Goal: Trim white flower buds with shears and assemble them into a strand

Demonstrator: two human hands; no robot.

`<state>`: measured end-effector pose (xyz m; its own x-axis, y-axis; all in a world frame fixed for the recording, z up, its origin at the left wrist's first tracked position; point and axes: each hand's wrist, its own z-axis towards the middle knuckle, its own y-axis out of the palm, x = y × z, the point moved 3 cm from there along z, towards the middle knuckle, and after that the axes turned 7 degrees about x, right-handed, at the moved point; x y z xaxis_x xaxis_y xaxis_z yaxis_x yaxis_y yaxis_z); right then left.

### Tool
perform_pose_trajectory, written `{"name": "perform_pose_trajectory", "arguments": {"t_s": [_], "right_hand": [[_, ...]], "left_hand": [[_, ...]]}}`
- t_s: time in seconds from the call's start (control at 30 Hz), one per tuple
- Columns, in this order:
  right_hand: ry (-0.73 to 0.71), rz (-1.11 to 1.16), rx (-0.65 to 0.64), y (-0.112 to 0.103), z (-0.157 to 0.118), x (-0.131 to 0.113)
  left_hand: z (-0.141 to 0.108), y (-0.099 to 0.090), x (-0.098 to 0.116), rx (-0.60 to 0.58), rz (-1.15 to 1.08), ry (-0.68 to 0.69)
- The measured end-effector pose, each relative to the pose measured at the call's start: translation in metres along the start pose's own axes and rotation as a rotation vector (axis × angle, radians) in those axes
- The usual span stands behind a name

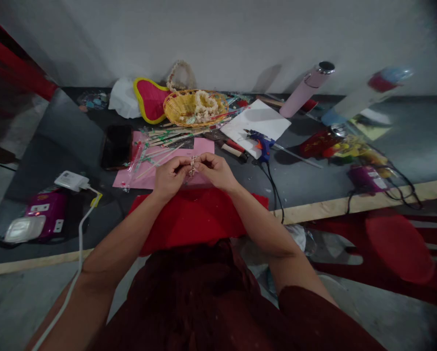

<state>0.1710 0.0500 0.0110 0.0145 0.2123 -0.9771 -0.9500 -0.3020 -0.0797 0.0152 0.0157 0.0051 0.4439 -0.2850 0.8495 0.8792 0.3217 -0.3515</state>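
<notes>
A small pale, beaded-looking piece (pixel 192 166) is pinched between my two hands, above the front of the table. My left hand (pixel 170 176) grips its left side with thumb and fingertips. On its right side, the fingers of my right hand (pixel 216 170) are closed. Both hands nearly meet over pink paper (pixel 145 177) and the back edge of a red cloth (pixel 194 214). Several thin sticks (pixel 167 136) with green marks lie just behind my hands. The piece is too small to make out its exact form.
A yellow basket (pixel 170 109) holds pale strings. A blue glue gun (pixel 265 147) rests by white paper (pixel 273 119). A phone (pixel 116 146) lies left; a pink flask (pixel 302 90) and a red can (pixel 319 141) stand right. A white cable (pixel 80 239) crosses my left arm.
</notes>
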Motion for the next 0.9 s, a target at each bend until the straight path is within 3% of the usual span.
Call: {"name": "perform_pose_trajectory", "arguments": {"t_s": [0.27,0.47,0.67,0.8,0.9], "right_hand": [[0.046,0.133,-0.085,0.002,0.0,0.004],[0.022,0.104,-0.095,0.003,-0.001,0.004],[-0.124,-0.049,-0.007,0.001,-0.002,0.003],[-0.293,-0.302,0.075,-0.002,-0.003,-0.003],[-0.377,-0.433,0.059,-0.002,-0.005,-0.006]], "left_hand": [[0.005,-0.007,0.008,0.059,-0.06,0.122],[0.006,-0.006,0.008,0.01,-0.1,0.154],[0.004,-0.002,0.005,-0.027,-0.198,-0.028],[0.003,0.001,0.004,-0.065,-0.403,-0.192],[0.003,0.003,0.003,-0.073,-0.533,-0.281]]}}
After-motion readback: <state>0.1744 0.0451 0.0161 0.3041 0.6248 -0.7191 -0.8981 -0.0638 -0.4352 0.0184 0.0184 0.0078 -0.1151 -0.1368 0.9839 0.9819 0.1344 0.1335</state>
